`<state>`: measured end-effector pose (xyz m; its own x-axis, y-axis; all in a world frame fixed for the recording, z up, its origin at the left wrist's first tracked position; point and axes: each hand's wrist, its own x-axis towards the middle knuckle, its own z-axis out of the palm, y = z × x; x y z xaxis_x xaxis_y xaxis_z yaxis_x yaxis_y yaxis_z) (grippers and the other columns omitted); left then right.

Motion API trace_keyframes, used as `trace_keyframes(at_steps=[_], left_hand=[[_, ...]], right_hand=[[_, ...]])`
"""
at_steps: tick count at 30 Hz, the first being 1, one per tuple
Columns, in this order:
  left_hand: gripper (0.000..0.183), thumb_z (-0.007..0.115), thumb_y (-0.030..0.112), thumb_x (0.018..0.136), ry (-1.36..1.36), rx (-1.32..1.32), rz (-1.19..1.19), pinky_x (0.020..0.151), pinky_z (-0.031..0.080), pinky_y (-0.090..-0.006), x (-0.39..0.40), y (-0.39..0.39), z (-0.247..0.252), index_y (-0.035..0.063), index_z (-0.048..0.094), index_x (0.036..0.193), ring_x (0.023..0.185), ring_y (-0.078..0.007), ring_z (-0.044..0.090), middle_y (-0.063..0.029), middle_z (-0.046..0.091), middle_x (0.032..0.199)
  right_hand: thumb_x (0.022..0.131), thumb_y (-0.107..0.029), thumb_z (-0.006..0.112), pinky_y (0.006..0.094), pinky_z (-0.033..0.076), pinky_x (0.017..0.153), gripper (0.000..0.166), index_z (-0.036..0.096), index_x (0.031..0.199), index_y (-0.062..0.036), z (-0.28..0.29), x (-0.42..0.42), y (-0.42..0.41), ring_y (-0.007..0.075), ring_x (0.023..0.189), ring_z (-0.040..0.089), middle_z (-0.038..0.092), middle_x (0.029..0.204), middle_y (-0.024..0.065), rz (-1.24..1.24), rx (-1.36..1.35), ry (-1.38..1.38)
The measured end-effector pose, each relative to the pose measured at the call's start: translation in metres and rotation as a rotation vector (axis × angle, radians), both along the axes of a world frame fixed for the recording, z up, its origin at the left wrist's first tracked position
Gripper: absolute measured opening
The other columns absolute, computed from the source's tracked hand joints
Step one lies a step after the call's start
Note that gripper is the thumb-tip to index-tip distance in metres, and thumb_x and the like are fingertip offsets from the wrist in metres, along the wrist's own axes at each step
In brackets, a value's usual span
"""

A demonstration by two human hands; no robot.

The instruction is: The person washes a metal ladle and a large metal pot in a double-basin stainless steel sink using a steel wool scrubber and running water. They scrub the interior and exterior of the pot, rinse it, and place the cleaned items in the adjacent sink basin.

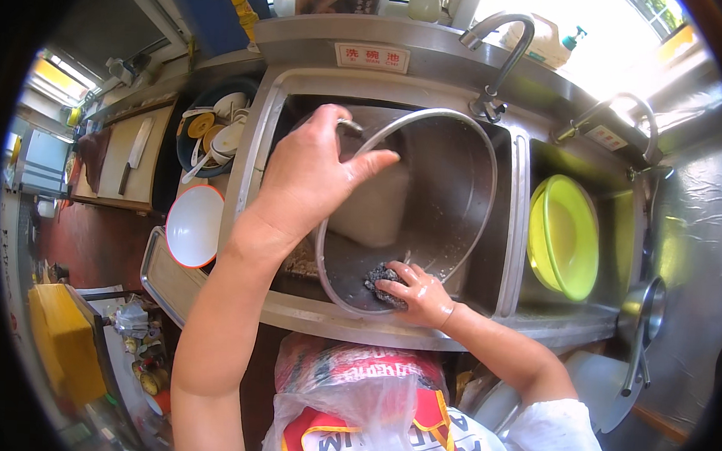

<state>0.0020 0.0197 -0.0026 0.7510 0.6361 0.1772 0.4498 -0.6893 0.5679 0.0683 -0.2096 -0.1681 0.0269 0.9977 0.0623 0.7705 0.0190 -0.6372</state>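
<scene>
A large round metal pot (453, 181) lies tilted inside the left sink basin, its open mouth facing me. At the pot's upper left, my left hand (312, 169) holds the rim beside a metal handle (350, 125). Its thumb extends over the mouth; some of its fingers are hidden. Low inside the pot, my right hand (418, 293) grips a grey steel wool scrubber (381, 281) against the wall near the bottom rim. Pale food bits cling to the metal around it.
Above the left basin (513, 232) arches a faucet (514, 45). A green plastic basin (563, 237) stands in the right sink. Left of the sink are a tub of dishes (186, 151), a white bowl (195, 226) and a cleaver (138, 149) on a cutting board (110, 160).
</scene>
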Motion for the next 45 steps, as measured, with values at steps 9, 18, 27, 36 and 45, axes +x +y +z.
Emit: trace_keyframes(at_steps=[9, 18, 27, 36, 45], left_hand=[[0.048, 0.057, 0.006, 0.085, -0.223, 0.043, 0.145, 0.102, 0.032, -0.0378, -0.056, -0.045, -0.060, -0.0019, 0.041, 0.129, 0.120, -0.0316, 0.042, -0.0181, 0.044, 0.130], [0.045, 0.055, -0.009, 0.077, -0.249, 0.146, 0.010, 0.095, 0.038, -0.0382, -0.038, -0.058, -0.053, -0.0010, 0.051, 0.121, 0.111, -0.0314, 0.047, -0.0147, 0.050, 0.122], [0.035, 0.048, -0.005, 0.086, -0.256, 0.103, 0.026, 0.098, 0.037, -0.0355, -0.044, -0.041, -0.057, -0.0040, 0.049, 0.120, 0.113, -0.0285, 0.050, -0.0156, 0.052, 0.123], [0.041, 0.052, -0.007, 0.081, -0.282, 0.108, 0.046, 0.095, 0.037, -0.0371, -0.041, -0.040, -0.053, -0.0017, 0.051, 0.122, 0.107, -0.0305, 0.050, -0.0156, 0.053, 0.120], [0.040, 0.053, -0.006, 0.081, -0.285, 0.097, 0.020, 0.094, 0.038, -0.0373, -0.040, -0.042, -0.052, -0.0014, 0.051, 0.121, 0.107, -0.0309, 0.050, -0.0145, 0.054, 0.118]], right_hand=[[0.066, -0.010, 0.071, 0.0428, 0.043, 0.090, 0.052, 0.054, 0.115, -0.0134, 0.055, -0.070, 0.063, 0.0384, 0.109, 0.050, 0.047, 0.120, 0.0192, -0.375, 0.183, 0.689], [0.076, -0.033, 0.059, 0.0516, 0.014, 0.110, 0.045, 0.058, 0.115, -0.0105, -0.080, 0.104, 0.099, 0.0355, 0.133, 0.022, 0.037, 0.136, 0.0141, -0.034, -0.085, -0.753], [0.087, -0.044, 0.043, 0.0430, 0.034, 0.102, 0.054, 0.043, 0.131, -0.0115, -0.082, -0.081, 0.181, 0.0358, 0.122, 0.041, 0.038, 0.134, 0.0210, -0.285, -0.139, 0.600], [0.085, -0.040, 0.047, 0.0478, 0.028, 0.104, 0.054, 0.041, 0.133, -0.0160, -0.087, -0.009, 0.164, 0.0410, 0.126, 0.033, 0.037, 0.136, 0.0179, -0.122, -0.789, -0.391], [0.087, -0.040, 0.045, 0.0532, 0.021, 0.106, 0.048, 0.047, 0.127, -0.0146, -0.097, 0.078, 0.092, 0.0376, 0.133, 0.023, 0.032, 0.140, 0.0184, -0.090, -0.181, -0.737]])
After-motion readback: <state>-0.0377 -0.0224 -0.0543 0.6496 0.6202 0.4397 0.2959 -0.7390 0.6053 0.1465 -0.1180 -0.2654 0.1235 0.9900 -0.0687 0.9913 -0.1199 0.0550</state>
